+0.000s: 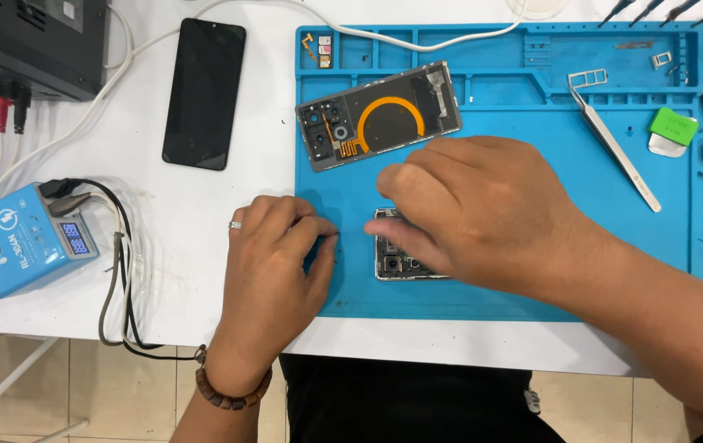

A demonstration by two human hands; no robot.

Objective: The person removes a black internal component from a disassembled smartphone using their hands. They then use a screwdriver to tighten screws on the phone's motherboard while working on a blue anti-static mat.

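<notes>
On the blue mat [532, 287], our right hand [482, 213] covers the opened phone [392, 258], fingers curled on it; our left hand [273, 262] rests just beside, loosely curled, holding nothing.

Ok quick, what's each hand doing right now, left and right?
Left hand: fingers curled, resting on the blue mat, nothing visibly held.
Right hand: fingers on the opened phone, covering most of it; grip cannot be told.

Opened phone [396, 261], internals exposed, flat on blue mat [499, 90]
</notes>
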